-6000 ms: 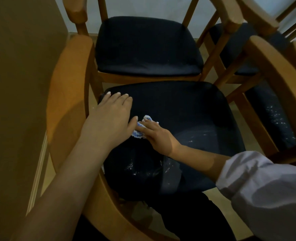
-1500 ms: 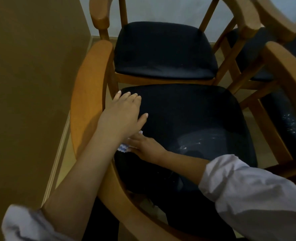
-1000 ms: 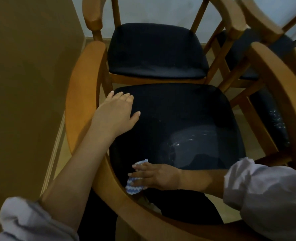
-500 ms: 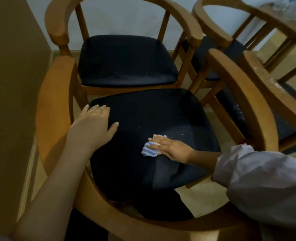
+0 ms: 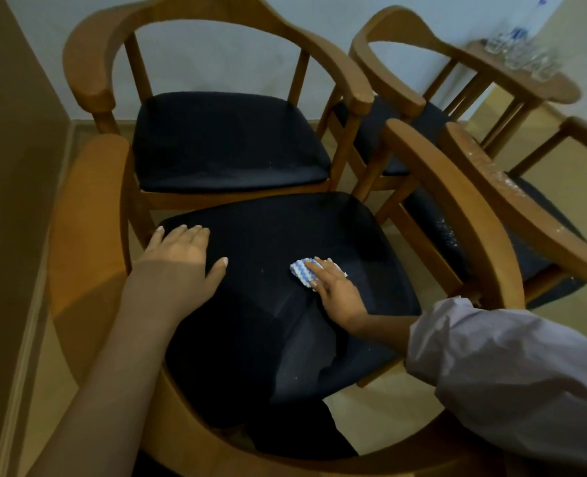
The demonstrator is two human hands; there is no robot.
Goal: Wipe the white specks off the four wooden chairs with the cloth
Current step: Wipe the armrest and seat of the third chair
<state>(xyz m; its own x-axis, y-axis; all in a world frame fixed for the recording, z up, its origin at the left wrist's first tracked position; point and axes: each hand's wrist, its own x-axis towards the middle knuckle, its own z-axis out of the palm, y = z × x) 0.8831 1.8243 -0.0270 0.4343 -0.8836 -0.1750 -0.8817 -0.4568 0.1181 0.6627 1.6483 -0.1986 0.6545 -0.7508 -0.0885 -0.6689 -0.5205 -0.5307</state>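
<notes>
The near chair's seat (image 5: 271, 270) is the landmark here. The right hand (image 5: 333, 287) lies flat on it, right of its middle, fingers stretched and pressing the cloth (image 5: 302, 270) onto the dark fabric; the cloth is bunched under the fingertips and pokes out on their left, toward the seat's centre. The left hand (image 5: 182, 256) is spread, palm down, on the seat's left edge, empty, apparently bracing the body.

The relation that matters: the specks (image 5: 447, 232) that show thickest lie off to the right of this seat, on the seat of the right chair (image 5: 491, 187) and along its arm rail, beyond the near chair's own right arm. Only a few faint flecks show on the near seat, just left of the cloth and near the front edge. So the cloth-bearing right hand is the nearer one to the dirtiest spot, and the left is well apart from it. The likely next reach runs rightward, over that arm rail. The back chair's seat (image 5: 230, 142) looks nearly clean; the fourth chair (image 5: 388, 94), behind the right one, is mostly hidden.
</notes>
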